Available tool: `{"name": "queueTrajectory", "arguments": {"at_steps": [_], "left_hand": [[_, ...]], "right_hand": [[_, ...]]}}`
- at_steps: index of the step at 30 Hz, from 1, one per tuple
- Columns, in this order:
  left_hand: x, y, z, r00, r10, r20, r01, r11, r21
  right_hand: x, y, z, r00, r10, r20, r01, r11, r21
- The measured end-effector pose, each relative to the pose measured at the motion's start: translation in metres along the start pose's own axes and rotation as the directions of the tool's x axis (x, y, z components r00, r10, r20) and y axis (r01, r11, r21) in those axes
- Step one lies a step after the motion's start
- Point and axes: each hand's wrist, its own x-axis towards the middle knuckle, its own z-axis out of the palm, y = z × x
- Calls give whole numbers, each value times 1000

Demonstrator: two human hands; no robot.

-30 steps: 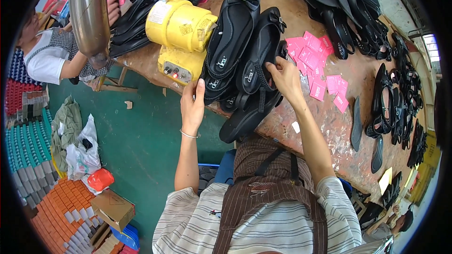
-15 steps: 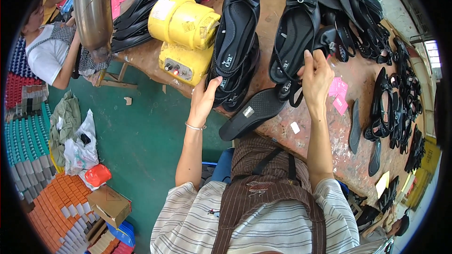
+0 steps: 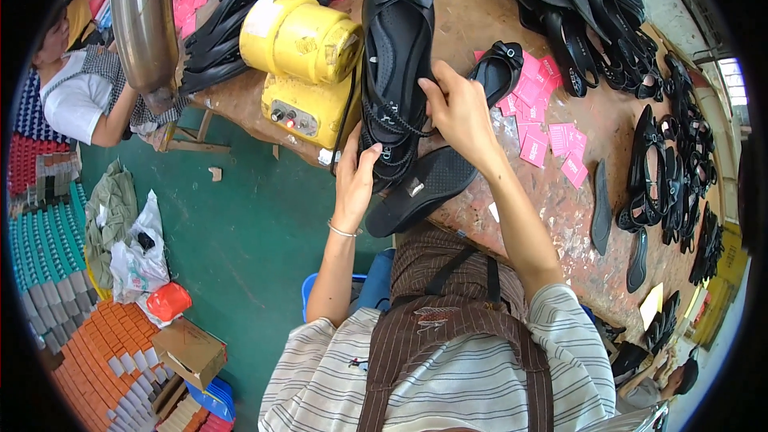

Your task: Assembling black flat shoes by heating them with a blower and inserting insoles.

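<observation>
Black flat shoes lie in a stack in front of me, and the top shoe [image 3: 398, 40] has a bow with a silver buckle and a thin braided strap. My left hand [image 3: 354, 180] is closed round the heel end of the stack, thumb on top. At the shoe's right side, my right hand [image 3: 464, 116] pinches its edge with thumb and fingers. Below my right wrist a black shoe [image 3: 436, 186] rests sole up, with a small pale label on it. Another bow-fronted shoe [image 3: 498, 72] shows partly behind my right hand.
A yellow machine [image 3: 300, 40] stands just left of the stack, near a thick metal pipe [image 3: 144, 24]. Pink cards [image 3: 528, 104], loose insoles [image 3: 602, 208] and rows of black shoes [image 3: 648, 168] cover the table's right. A person [image 3: 88, 96] sits at far left.
My right hand has moved left, and the separate shoe it held is now at the stack. Pink cards and another shoe have come into view where it was.
</observation>
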Motion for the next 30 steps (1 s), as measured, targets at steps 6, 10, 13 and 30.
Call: {"name": "queueTrajectory", "arguments": {"at_steps": [6,10,13,30], "left_hand": [[6,4,2,998,-33,52,28,996,90],[24,15,-16,973,-213,86,215,977,-10],[42,16,-22,941,-326,88,328,945,-12],[20,68,-9,964,31,265,68,933,-354]], "right_hand": [[-1,21,9,989,140,-47,-126,966,225],[-1,11,4,953,298,60,-304,928,215],[-15,0,7,963,111,-247,-96,993,73],[-72,-40,-16,995,-58,86,14,894,448]]}}
